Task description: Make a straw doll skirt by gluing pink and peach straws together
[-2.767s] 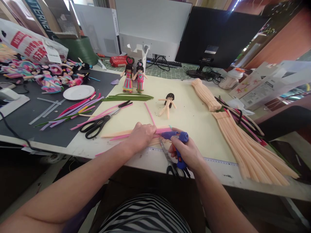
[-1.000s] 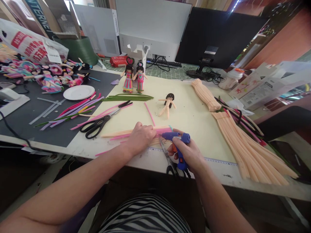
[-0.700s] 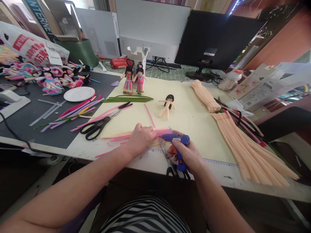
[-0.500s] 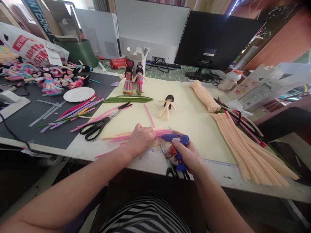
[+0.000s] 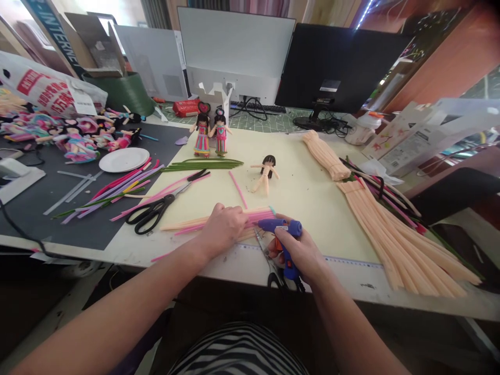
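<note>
My left hand (image 5: 226,226) is closed over a flat row of pink pipe cleaners (image 5: 261,214), pressing them to the table; its fingertips are partly hidden. Peach pipe cleaners (image 5: 182,223) lie alongside, poking out to the left. In my right hand (image 5: 307,252) is a blue glue gun (image 5: 289,260), its nozzle pointing left at the pink row, close to my left fingers. Beneath the glue gun lies a pair of scissors (image 5: 272,268), partly covered. A small doll (image 5: 267,172) with black hair and a bare peach body rests just beyond.
Black-handled scissors (image 5: 150,212) and coloured pipe cleaners (image 5: 105,195) lie left, near white plates (image 5: 124,159). Two dressed dolls (image 5: 202,136) stand behind green stems (image 5: 207,164). Peach bundles (image 5: 367,224) spread at right. A ruler (image 5: 353,262) runs along the front edge; monitors (image 5: 236,47) stand behind.
The view has shifted slightly, so the far objects sit lower in the picture. Both hands keep nearly the same place over the pink row, the glue gun still held.
</note>
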{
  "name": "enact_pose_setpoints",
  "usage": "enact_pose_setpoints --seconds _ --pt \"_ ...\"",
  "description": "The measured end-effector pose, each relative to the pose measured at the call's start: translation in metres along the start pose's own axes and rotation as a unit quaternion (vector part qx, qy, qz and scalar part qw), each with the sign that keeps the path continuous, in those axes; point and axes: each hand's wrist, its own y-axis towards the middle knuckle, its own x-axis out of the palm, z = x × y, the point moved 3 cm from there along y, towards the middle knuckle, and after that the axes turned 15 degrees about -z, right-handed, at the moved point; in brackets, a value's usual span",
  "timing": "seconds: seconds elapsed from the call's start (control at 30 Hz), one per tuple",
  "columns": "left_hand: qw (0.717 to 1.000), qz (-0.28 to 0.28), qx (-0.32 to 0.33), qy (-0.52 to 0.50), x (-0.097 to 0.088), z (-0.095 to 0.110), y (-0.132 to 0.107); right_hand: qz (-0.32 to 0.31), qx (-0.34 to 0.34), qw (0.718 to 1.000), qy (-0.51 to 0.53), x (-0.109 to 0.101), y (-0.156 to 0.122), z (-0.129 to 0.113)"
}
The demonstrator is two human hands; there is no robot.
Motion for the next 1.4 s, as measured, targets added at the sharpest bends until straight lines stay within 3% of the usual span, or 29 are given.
enact_pose_setpoints --seconds 0.23,0.63,0.83,1.0,1.17,1.4 --pt "1.0 0.021 -0.019 -0.01 -0.007 -0.01 0.003 0.006 0.0 1.0 0.011 0.0 0.0 0.0" --pt "0.998 0.008 -0.009 0.069 -0.006 -0.003 0.007 0.003 0.002 1.0 0.019 -0.002 0.003 0.004" --pt "0.999 -0.034 -0.024 0.023 -0.008 -0.02 0.011 0.005 -0.001 1.0 0.009 -0.002 0.003 0.003" --pt "0.997 -0.063 0.031 0.011 -0.019 -0.03 0.016 0.006 0.001 1.0 0.01 -0.001 0.003 0.003" --pt "0.993 -0.034 0.019 0.112 -0.023 -0.024 0.015 0.005 -0.001 1.0 0.01 -0.001 0.003 0.002" --pt "0.997 -0.055 -0.007 0.062 -0.01 -0.01 0.017 0.015 0.004 1.0 -0.004 0.0 0.001 0.0"
